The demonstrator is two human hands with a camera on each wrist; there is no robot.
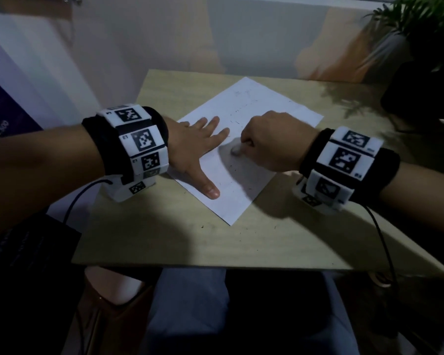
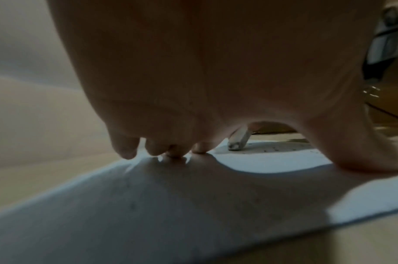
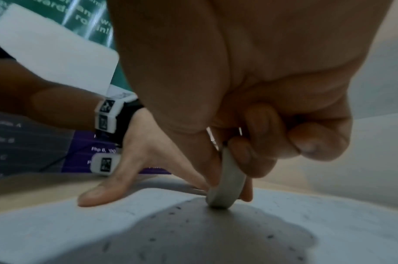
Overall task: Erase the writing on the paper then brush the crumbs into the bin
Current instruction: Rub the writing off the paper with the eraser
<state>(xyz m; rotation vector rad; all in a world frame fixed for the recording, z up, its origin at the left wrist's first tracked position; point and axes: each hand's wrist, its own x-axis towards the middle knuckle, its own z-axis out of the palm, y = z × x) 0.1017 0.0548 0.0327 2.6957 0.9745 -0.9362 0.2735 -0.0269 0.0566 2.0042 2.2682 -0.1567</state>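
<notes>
A white sheet of paper (image 1: 264,111) lies at an angle on the light wooden table (image 1: 164,239). Faint pencil marks show near its far end. My left hand (image 1: 203,147) lies flat on the paper's left part, fingers spread and straight, thumb toward me. My right hand (image 1: 244,147) pinches a grey-white eraser (image 3: 227,185) between thumb and fingers, and its lower edge touches the paper near the middle. Dark eraser crumbs (image 3: 171,212) are scattered on the paper around the eraser and on the table in front of it. The eraser (image 2: 237,141) also shows past the left palm.
A potted plant (image 1: 420,29) and a dark object stand at the table's far right corner. A purple printed poster (image 1: 8,116) leans at the left. Black cables hang from both wrist bands. My knees are under the table's near edge (image 1: 215,266). No bin shows.
</notes>
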